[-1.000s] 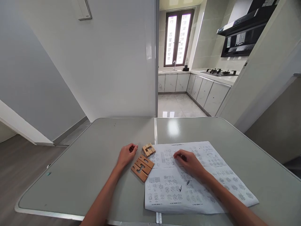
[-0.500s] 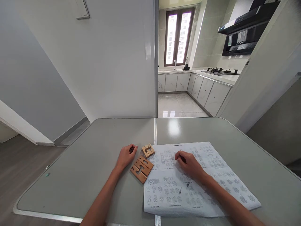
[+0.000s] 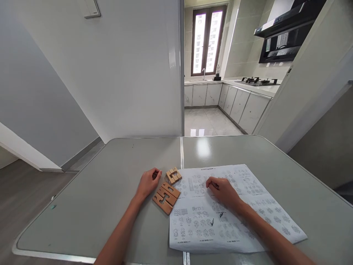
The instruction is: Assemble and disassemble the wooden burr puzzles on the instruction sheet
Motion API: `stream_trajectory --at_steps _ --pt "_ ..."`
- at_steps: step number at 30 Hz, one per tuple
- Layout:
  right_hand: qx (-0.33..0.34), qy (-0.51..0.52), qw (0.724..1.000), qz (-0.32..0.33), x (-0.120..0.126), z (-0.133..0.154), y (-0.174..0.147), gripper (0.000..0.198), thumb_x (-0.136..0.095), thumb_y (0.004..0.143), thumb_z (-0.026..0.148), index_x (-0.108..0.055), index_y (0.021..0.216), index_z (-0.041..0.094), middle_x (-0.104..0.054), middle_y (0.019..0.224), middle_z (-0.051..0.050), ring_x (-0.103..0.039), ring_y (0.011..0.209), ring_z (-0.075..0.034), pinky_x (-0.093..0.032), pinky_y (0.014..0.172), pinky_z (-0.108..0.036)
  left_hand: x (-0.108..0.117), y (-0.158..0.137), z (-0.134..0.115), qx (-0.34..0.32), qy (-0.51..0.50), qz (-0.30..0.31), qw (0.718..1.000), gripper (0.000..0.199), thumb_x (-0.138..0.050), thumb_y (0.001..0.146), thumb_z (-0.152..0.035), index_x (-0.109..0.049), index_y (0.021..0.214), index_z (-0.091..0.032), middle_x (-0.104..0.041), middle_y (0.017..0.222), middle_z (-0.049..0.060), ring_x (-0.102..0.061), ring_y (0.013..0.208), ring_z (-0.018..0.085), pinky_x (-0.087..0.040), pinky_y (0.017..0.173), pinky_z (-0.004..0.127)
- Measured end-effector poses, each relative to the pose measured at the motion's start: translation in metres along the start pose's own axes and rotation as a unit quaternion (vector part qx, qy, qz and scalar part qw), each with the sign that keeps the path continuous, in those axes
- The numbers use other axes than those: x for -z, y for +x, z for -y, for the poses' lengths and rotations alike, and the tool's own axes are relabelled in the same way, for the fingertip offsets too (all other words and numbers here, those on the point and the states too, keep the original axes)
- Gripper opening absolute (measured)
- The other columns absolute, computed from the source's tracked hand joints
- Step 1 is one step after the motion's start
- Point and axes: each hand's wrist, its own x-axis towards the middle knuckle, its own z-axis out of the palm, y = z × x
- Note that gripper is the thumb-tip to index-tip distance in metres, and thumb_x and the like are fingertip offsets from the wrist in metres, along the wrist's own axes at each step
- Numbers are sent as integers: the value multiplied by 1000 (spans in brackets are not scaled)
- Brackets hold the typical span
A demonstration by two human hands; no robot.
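Note:
My left hand point(image 3: 149, 181) rests on the table in a loose fist, just left of the wooden pieces; nothing shows in it. Beside it lie flat wooden puzzle boards point(image 3: 166, 197) with cut-out slots and dark numbers, set edge to edge. Just behind these sits a small lighter wooden block puzzle point(image 3: 174, 175) with a gap in its middle, close to the paper's left edge. My right hand point(image 3: 220, 187) lies on a large printed sheet point(image 3: 204, 244), its fingers curled in, with no object showing. Rows of small diagrams cover the sheet.
The grey-green table point(image 3: 82, 206) has a metal seam point(image 3: 182, 152) down its middle. A small green bit point(image 3: 53, 207) lies near the left edge. Past the far edge stand a white wall panel point(image 3: 138, 73) and a kitchen with cabinets point(image 3: 212, 95) and a gas hob point(image 3: 256, 81).
The view has shifted very slightly. Both hands, the wooden pieces and the sheet keep their places.

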Motion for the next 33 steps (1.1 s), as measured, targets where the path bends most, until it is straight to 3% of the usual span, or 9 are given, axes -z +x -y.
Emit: stream_trajectory --at_steps 8,15,20,25,28,33 --pt "1 -10 1000 3 -2 0 0 23 -46 86 16 -64 74 23 -45 53 5 -37 51 -14 -40 62 -28 1 -3 -6 -1 -9 -10 1000 36 -46 98 -51 -64 89 -21 -69 77 3 -59 66 19 -43 64 31" --pt "-3 -4 1000 8 -1 4 -1 25 -45 89 17 -63 73 24 -45 53 4 -37 51 -15 -38 59 -28 2 -7 -13 -10 -23 -24 999 33 -47 99 -51 -62 99 -22 -70 98 6 -65 86 22 -50 77 33" --pt "-1 2 1000 18 -1 4 -1 25 -43 92 21 -61 74 24 -47 55 4 -37 51 -15 -39 60 -29 -4 -9 -20 51 -101 -29 993 42 -45 99 -56 -62 115 -21 -68 117 10 -66 94 23 -53 83 35" --pt "-2 0 1000 19 -3 2 0 27 -41 93 24 -62 75 24 -52 55 3 -40 50 -15 -42 62 -30 -10 -14 -25 33 -119 10 992 56 -64 89 -58 -57 131 -22 -61 139 12 -59 123 31 -50 102 44" --pt "2 -6 1000 18 -6 0 0 28 -40 92 23 -62 76 24 -55 57 2 -41 51 -15 -43 64 -31 -18 -17 -26 9 -130 29 991 67 -75 81 -56 -54 136 -24 -59 142 13 -58 129 33 -47 108 46" --pt "4 -14 1000 15 -8 -1 0 26 -43 90 22 -63 74 25 -52 55 3 -42 50 -16 -43 61 -30 -34 -19 -29 -8 -144 10 990 81 -86 70 -49 -50 139 -25 -60 142 12 -56 133 34 -43 113 49"
